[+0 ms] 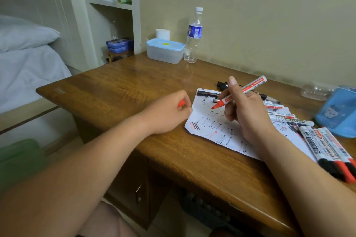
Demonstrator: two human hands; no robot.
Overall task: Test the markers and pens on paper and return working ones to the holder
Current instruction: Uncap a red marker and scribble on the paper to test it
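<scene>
My right hand (244,111) grips an uncapped red marker (240,91), its red tip just above the white paper (212,131), which is covered in black and red test strokes. My left hand (169,113) rests on the desk at the paper's left edge, its fingers curled round the marker's red cap (181,103). Several capped markers (327,150) lie in a row on the paper's right end, and more markers (279,110) lie behind my right hand. The blue holder (339,113) stands at the far right.
The wooden desk (125,86) holds a blue-lidded plastic box (165,50), a water bottle (193,36) and a white cup (162,34) by the wall. A clear plastic tray (316,92) sits behind the holder. A bed (28,67) lies to the left.
</scene>
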